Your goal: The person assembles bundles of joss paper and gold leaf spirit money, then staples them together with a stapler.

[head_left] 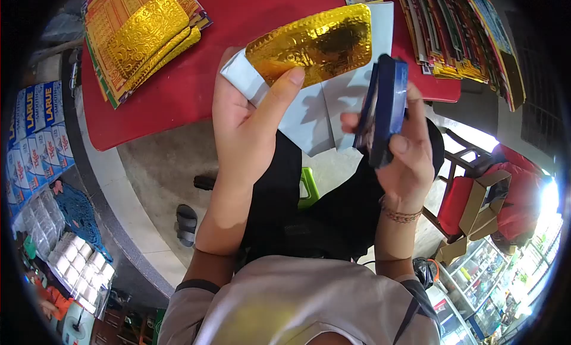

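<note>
My left hand [256, 116] grips a shiny embossed gold sheet [315, 39] together with folded white paper [303, 119], its thumb pressed on the gold sheet's lower edge. The white paper spreads behind the gold sheet and down to the right. In my right hand [410, 143] is a dark blue stapler-like tool [383, 110], held upright beside the paper's right part, with fingers on both sides of it. Whether the tool touches the paper is unclear. Both hands are near the front edge of the red table [178, 122].
Gold sheets [151, 30] lie on patterned papers at the table's back left. A stack of colourful papers [458, 36] overhangs the right edge. A red chair [455, 205] with an open cardboard box [485, 205] stands right. Blue cartons [38, 137] are left; sandals [186, 225] lie on the floor.
</note>
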### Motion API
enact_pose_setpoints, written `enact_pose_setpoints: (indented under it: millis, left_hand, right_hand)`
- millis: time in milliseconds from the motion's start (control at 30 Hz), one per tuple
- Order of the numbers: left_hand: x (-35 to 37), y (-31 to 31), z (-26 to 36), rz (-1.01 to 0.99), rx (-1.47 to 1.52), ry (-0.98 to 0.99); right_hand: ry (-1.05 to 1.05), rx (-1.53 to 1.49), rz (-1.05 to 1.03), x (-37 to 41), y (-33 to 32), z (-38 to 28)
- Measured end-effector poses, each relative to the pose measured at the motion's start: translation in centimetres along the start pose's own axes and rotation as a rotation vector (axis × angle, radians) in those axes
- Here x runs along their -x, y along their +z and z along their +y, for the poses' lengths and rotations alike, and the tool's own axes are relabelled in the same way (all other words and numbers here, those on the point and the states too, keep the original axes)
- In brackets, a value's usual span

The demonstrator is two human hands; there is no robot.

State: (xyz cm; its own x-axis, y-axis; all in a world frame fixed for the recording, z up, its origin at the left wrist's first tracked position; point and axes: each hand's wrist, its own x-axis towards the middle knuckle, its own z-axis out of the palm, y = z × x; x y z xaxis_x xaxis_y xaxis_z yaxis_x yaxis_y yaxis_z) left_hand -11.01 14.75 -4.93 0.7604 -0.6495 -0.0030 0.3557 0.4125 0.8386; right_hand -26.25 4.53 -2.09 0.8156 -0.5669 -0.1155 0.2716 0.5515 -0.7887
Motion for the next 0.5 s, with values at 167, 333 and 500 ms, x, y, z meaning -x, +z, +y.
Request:
enact_pose_setpoints:
  millis: [167, 333, 500]
  left_hand:
    - [0.3, -0.9, -0.6, -0.084, -0.078, 0.132]
    - [0.8, -0.7, -0.6, -0.081, -0.063, 0.122]
    - [0.9, -1.3, -0.9, -0.136, -0.177, 0.169]
  right_hand:
    - [0.265, -0.231, -0.02, 1.3, 1.3, 1.5]
    - [0.32, -0.022, -0.005, 1.2, 2.6, 2.3]
    - [0.21, 0.322, 0.061, 1.0, 4.7, 2.1]
